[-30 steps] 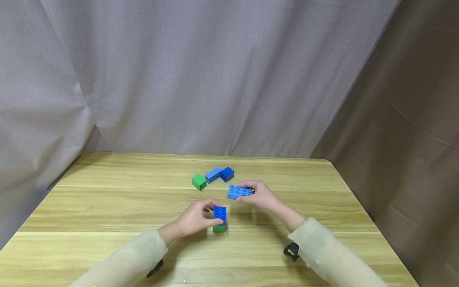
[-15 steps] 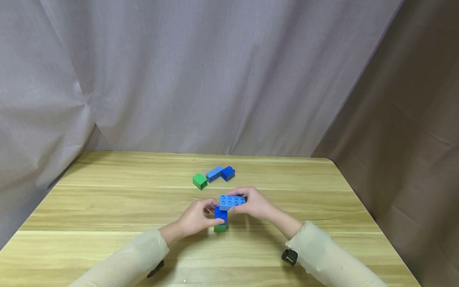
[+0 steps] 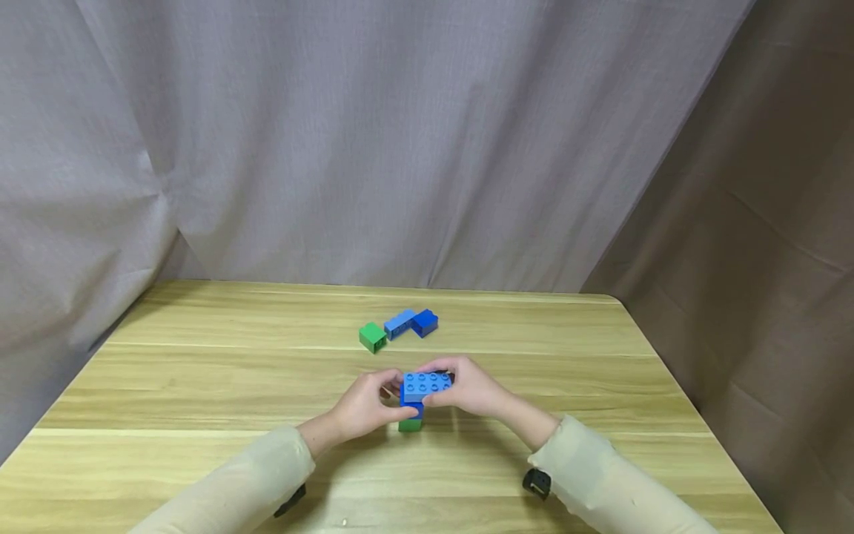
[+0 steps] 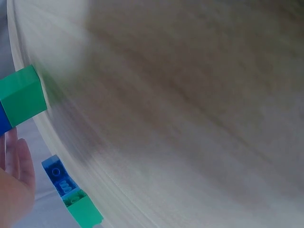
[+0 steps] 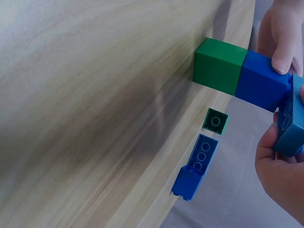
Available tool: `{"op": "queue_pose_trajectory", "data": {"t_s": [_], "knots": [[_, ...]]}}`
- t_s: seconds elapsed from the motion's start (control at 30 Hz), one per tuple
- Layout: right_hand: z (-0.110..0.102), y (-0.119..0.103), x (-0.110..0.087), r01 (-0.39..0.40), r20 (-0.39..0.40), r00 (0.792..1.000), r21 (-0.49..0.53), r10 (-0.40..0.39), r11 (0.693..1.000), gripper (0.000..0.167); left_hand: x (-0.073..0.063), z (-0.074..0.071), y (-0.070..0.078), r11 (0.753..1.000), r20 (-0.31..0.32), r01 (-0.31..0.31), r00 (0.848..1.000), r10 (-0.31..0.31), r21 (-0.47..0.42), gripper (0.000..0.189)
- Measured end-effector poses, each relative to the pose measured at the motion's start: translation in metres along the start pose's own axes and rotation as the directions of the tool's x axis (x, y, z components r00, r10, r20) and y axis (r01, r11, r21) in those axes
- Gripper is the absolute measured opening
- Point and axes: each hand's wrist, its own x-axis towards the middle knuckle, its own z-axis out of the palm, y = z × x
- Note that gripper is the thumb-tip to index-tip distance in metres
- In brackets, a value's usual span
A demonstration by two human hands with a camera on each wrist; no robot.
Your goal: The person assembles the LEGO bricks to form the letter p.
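In the head view my left hand (image 3: pixel 360 406) grips the dark blue brick (image 5: pixel 261 78) between thumb and fingers. That brick is stacked on a green brick (image 5: pixel 219 66), which stands on the table. My right hand (image 3: pixel 475 389) pinches the right end of a longer light blue brick (image 3: pixel 425 387), its studs facing up. The light blue brick's left part lies over the dark blue one. From the right wrist view it looks slightly tilted, and I cannot tell whether its underside is seated on the studs. The left wrist view catches only part of the left hand.
Farther back on the wooden table (image 3: pixel 220 371) lie a loose green brick (image 3: pixel 372 337), a light blue brick (image 3: pixel 400 324) and a dark blue brick (image 3: pixel 425 323). These last two touch. A grey curtain (image 3: pixel 373 148) hangs behind the table.
My right hand has brought the light blue brick left and toward me, from beside the stack to over its top. The left hand has kept its grip on the dark blue brick.
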Motion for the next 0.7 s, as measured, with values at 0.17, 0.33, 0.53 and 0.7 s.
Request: {"op": "queue_pose_trajectory", "data": {"t_s": [0.17,0.33,0.53,0.7], "knots": [[0.0009,-0.0004,0.0011,-0.001,-0.005,1.0,-0.016,0.001,1.0,0.043,-0.0003,-0.0001,0.0003,1.0,0.003,0.008,1.0,-0.008,0.001,0.03],[0.0018,-0.0012,0.0021,0.003,0.002,1.0,-0.043,-0.003,0.999,0.042,-0.0004,-0.0002,0.0007,1.0,0.002,0.009,1.0,-0.009,-0.002,0.029],[0.0021,-0.0016,0.0021,0.036,0.021,0.999,-0.071,-0.034,0.997,0.041,-0.0002,-0.0003,0.0004,1.0,0.0,-0.002,1.0,0.002,0.001,0.029],[0.0026,-0.0024,0.0011,0.043,0.018,0.999,-0.093,-0.041,0.995,0.041,-0.0004,-0.0003,0.0003,1.0,0.004,0.004,1.0,-0.004,0.0,0.029]]}}
